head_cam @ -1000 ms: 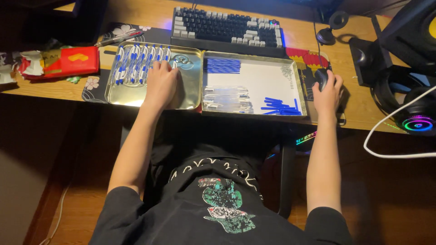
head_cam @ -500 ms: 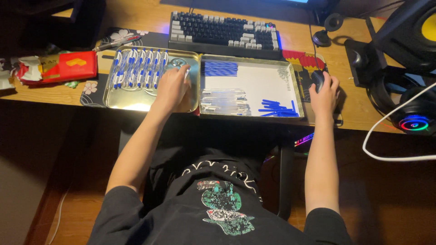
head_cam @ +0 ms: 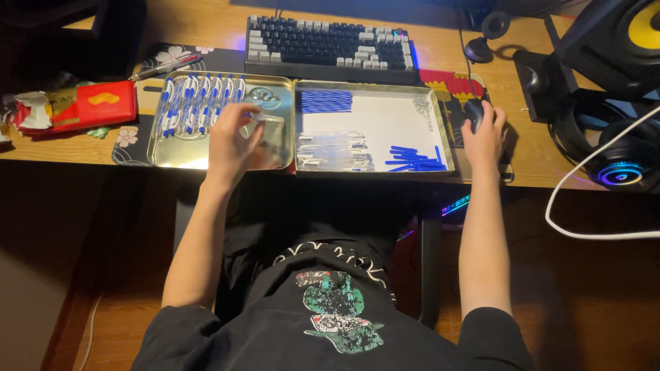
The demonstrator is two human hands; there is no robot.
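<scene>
The left hand [head_cam: 230,141] hovers over the near right part of the metal tray [head_cam: 165,159], fingers curled around a small clear piece [head_cam: 256,118] pinched at the fingertips. Far and left of it in the same tray lies a row of blue-and-white pens [head_cam: 196,103]. Just right, touching the first tray, a second tray [head_cam: 443,137] holds blue refills [head_cam: 326,102] at its far left, clear barrels [head_cam: 333,148] near its middle and loose blue caps [head_cam: 416,158] at its near right. The right hand [head_cam: 483,130] rests closed over a dark mouse [head_cam: 474,110] on the counter [head_cam: 529,154]. Farther back sits a keyboard [head_cam: 330,45]; at far left, a red packet [head_cam: 86,106].
</scene>
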